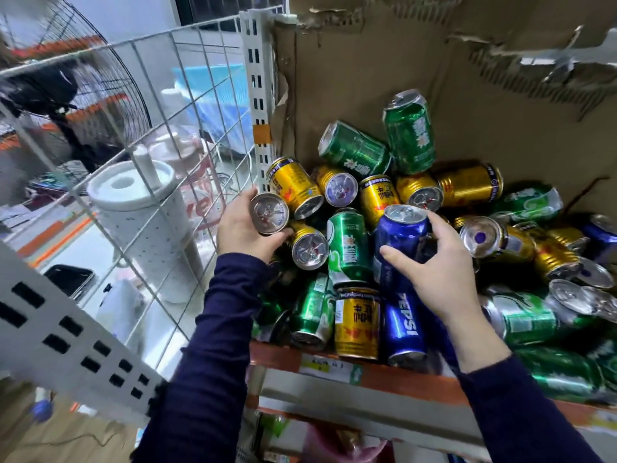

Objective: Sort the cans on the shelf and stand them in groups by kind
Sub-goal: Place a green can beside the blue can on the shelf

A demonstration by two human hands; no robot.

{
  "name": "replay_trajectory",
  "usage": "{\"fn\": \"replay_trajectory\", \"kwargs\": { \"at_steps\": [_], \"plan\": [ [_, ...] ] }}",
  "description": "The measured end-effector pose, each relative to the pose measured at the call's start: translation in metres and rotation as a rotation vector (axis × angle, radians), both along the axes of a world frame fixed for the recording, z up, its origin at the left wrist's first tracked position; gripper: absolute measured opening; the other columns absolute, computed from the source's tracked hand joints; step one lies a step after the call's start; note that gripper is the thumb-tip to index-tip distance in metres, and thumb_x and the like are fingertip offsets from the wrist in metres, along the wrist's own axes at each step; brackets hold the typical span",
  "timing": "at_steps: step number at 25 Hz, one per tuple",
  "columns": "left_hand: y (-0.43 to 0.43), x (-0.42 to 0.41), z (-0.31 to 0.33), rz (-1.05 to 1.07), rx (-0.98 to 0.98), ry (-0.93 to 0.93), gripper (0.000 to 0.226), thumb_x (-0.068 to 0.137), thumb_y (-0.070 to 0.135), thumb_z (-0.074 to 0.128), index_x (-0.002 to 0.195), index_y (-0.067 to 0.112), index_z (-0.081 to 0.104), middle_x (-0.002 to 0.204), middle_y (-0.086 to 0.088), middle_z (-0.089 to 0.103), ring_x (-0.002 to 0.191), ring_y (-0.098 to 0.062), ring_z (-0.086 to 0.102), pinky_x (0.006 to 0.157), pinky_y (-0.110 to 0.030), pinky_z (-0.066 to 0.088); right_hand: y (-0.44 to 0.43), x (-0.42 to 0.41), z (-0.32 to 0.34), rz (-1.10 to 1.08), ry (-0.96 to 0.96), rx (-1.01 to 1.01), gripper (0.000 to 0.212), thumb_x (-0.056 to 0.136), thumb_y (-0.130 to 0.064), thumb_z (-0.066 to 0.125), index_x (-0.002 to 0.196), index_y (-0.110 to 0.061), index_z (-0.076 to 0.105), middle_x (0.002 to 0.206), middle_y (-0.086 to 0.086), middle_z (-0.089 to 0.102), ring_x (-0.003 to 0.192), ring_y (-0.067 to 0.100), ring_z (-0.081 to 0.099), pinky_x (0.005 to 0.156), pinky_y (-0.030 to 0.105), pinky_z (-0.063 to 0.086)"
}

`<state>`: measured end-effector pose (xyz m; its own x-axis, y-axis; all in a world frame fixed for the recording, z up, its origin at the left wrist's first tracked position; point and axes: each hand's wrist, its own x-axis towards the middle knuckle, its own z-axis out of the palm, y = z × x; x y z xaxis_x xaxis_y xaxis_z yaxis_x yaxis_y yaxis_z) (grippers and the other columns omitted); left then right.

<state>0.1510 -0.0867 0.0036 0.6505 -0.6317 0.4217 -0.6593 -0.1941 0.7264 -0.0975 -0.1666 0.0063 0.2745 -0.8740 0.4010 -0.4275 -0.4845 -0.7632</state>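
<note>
Blue can (402, 235) in the right hand (437, 269), a silver-topped can (268, 213) in the left hand (245, 228).
Both hands curl tight round their cans, over the mixed pile (347, 242) of gold, green and blue cans on the shelf (334, 359). Sorting looks barely begun; next, stand each can with its kind. One lying blue can (405, 325) reads PEPSI.

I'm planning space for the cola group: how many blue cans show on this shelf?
3: one blue metal can in the right hand, a blue Pepsi can lying at the shelf front, another blue can at the far right edge. Others may be hidden.
</note>
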Motion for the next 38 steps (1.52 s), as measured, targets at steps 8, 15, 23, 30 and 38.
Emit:
{"fn": "replay_trajectory", "kwargs": {
  "at_steps": [8,15,23,30,38],
  "plan": [
    [0.007,-0.013,0.031,0.008,-0.366,-0.011,0.067,0.06,0.051,0.081,0.111,0.013,0.062,0.106,-0.003,0.067,0.095,-0.017,0.063,0.085,-0.031,0.052,0.001,-0.002,0.008,0.006,-0.069,0.033,0.064,0.07,-0.031,0.083,0.128,-0.024,0.056,0.122,-0.007,0.06,0.11,0.001,0.055,0.094,0.015,0.041],
    [-0.023,-0.056,0.06,-0.408,-0.406,0.595,0.033,0.064,0.062,0.065,0.082,0.034,0.063,0.078,0.015,0.067,0.076,-0.01,0.065,0.073,-0.035,0.055,0.012,-0.026,0.026,-0.024,-0.181,0.013,0.052,0.072,-0.028,0.083,0.111,-0.045,0.055,0.108,-0.034,0.06,0.102,-0.018,0.052,0.082,0.002,0.038],
    [-0.048,-0.113,0.047,-0.649,-0.25,0.62,0.035,0.065,0.069,0.061,0.075,0.036,0.068,0.07,0.013,0.064,0.071,-0.012,0.06,0.073,-0.041,0.048,0.017,-0.095,0.036,-0.118,-0.312,0.078,0.063,0.067,-0.041,0.08,0.124,-0.026,0.059,0.118,-0.013,0.065,0.114,0.005,0.057,0.097,0.031,0.049],
    [-0.031,-0.146,0.029,-0.647,-0.2,0.506,0.045,0.068,0.063,0.059,0.088,0.023,0.069,0.073,0.011,0.068,0.07,-0.005,0.063,0.065,-0.021,0.049,0.019,-0.115,0.038,-0.067,-0.235,0.033,0.063,0.069,-0.041,0.078,0.127,-0.027,0.058,0.122,-0.015,0.063,0.117,0.0,0.053,0.104,0.031,0.042],
    [-0.009,-0.12,0.016,-0.425,-0.218,0.488,0.043,0.064,0.072,0.057,0.081,0.034,0.067,0.071,0.014,0.067,0.068,-0.005,0.063,0.066,-0.027,0.052,0.019,-0.107,0.039,0.006,-0.225,0.035,0.058,0.072,-0.031,0.083,0.125,-0.027,0.058,0.119,-0.013,0.065,0.114,0.005,0.056,0.099,0.029,0.046]
  ]
}}
